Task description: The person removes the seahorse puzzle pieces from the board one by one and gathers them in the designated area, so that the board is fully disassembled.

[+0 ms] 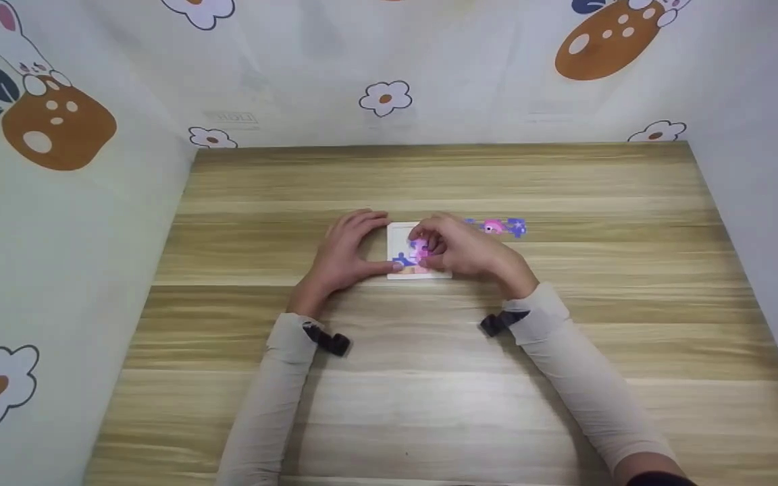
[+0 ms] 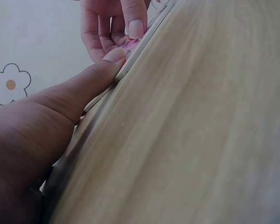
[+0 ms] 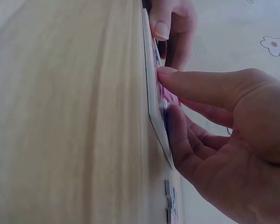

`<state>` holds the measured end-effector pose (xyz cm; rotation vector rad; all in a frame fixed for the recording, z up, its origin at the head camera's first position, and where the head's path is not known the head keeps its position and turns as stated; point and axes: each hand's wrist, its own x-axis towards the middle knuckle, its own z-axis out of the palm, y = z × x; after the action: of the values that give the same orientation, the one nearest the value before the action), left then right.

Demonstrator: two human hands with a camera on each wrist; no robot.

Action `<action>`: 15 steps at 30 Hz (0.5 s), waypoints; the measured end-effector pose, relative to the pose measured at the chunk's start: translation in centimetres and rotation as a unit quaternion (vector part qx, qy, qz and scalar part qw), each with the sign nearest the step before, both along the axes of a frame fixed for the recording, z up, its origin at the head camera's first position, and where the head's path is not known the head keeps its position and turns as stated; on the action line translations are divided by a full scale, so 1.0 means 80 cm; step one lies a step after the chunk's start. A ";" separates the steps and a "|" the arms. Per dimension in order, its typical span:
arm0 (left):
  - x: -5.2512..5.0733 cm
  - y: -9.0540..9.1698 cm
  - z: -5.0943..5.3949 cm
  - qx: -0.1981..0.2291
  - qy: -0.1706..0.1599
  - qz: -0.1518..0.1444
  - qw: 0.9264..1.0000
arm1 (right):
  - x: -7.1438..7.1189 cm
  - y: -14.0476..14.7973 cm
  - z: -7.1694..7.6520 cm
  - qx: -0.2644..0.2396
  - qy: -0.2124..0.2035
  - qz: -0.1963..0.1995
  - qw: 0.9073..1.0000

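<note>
A small white-framed jigsaw puzzle board (image 1: 399, 233) lies on the table between the two hands, partly filled with blue, pink and peach pieces along its near side. My left hand (image 1: 347, 253) is spread at the board's left side, its thumb pressing on the near left corner and the fingertips by the far left corner. Over the board, my right hand (image 1: 467, 248) pinches a pink puzzle piece (image 3: 171, 97) between thumb and fingers. Those fingers cover much of the board's right half.
Loose puzzle pieces (image 1: 516, 227) in blue and pink lie just beyond the right hand, partly hidden by it. The wood-grain table (image 1: 402, 405) is bordered at the back and sides by a pale patterned cloth (image 1: 470, 81).
</note>
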<state>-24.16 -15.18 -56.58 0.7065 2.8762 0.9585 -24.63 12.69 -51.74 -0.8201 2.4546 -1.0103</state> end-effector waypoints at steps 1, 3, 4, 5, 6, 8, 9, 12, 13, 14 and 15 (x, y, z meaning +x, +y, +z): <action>0.000 0.000 0.000 0.000 0.000 -0.001 1.000 | 0.000 0.000 0.000 0.000 0.000 0.000 1.000; 0.000 0.000 0.000 0.001 0.001 -0.004 1.000 | -0.001 0.001 -0.001 0.001 0.000 -0.001 1.000; -0.001 0.000 0.000 0.000 0.001 -0.004 1.000 | -0.001 0.002 -0.001 0.002 -0.002 -0.001 1.000; -0.001 0.000 -0.001 0.000 0.001 -0.005 1.000 | -0.001 0.002 -0.001 0.003 -0.002 -0.001 1.000; -0.001 0.000 0.000 0.000 0.000 -0.005 1.000 | -0.001 0.002 -0.001 0.003 -0.002 -0.001 1.000; -0.001 0.001 0.000 -0.001 -0.002 -0.005 1.000 | 0.000 0.003 -0.001 0.003 -0.003 -0.001 1.000; -0.001 0.001 0.000 -0.001 -0.003 -0.004 1.000 | 0.000 0.003 0.000 0.004 -0.003 -0.001 1.000; 0.000 0.001 0.001 0.000 -0.005 -0.002 1.000 | 0.000 0.004 0.000 0.007 0.001 0.000 1.000; 0.000 0.001 0.001 0.000 -0.005 -0.002 1.000 | 0.000 0.004 0.001 0.009 0.004 0.002 1.000; 0.000 0.001 0.001 0.001 -0.005 -0.001 1.000 | 0.000 0.004 0.001 0.010 0.006 0.003 1.000; 0.000 0.001 0.001 0.002 -0.006 -0.001 1.000 | 0.000 0.004 0.001 0.012 0.009 0.003 1.000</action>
<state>-24.13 -15.08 -56.47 0.7019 2.8644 0.9643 -24.62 12.99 -51.64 -0.8325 2.4720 -0.9737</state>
